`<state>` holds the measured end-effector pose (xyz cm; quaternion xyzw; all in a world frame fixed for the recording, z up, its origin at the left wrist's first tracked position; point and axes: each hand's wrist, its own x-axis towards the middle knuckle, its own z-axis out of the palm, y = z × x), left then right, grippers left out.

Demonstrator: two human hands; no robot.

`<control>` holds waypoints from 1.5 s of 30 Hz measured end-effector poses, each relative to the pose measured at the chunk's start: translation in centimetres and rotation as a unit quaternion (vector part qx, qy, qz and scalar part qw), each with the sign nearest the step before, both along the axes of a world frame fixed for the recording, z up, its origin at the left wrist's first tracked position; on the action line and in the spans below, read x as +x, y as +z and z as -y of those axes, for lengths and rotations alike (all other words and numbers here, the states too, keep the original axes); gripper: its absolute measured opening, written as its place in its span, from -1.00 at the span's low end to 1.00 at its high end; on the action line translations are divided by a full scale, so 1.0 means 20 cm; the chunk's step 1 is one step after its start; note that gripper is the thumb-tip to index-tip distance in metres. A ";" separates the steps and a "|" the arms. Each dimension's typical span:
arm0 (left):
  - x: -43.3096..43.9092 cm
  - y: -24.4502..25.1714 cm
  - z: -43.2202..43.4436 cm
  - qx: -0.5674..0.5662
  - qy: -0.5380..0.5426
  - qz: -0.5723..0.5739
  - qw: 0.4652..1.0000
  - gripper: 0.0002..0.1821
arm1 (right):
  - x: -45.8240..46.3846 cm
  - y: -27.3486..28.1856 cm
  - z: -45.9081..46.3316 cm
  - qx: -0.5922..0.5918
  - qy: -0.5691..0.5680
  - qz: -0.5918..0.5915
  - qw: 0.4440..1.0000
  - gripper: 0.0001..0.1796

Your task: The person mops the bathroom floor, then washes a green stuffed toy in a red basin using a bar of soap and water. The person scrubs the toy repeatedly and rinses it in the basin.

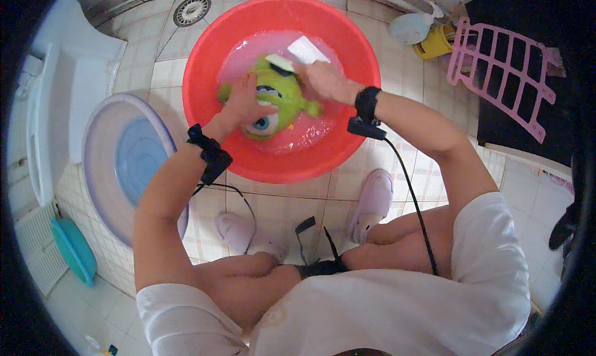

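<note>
A green plush toy (284, 93) with large eyes lies in water inside a round red plastic basin (279, 170). My left hand (244, 100) rests spread on the toy's left side, beside its eye and mouth. At the toy's upper right, my right hand (321, 79) is curled around the end of a brush (281, 63) with a pale upper edge, which touches the toy; the fingers are partly hidden. Behind my right hand, a white rectangular block (307, 50) sits in the basin, its material unclear.
A pale tub with a purple rim (139, 100) leans at the left, near a teal basin (74, 251). A round floor drain (192, 10) lies upper left. A pink plastic rack (503, 67), a yellow container (434, 41) and a pump bottle (409, 28) are at the upper right.
</note>
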<state>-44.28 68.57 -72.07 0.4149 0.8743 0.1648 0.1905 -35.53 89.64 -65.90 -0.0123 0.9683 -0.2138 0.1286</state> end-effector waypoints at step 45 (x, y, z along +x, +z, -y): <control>0.02 0.08 -0.37 -0.071 -0.019 -0.024 0.997 -0.21 | -0.03 -0.02 -0.22 0.027 -0.136 0.047 0.989 -0.72</control>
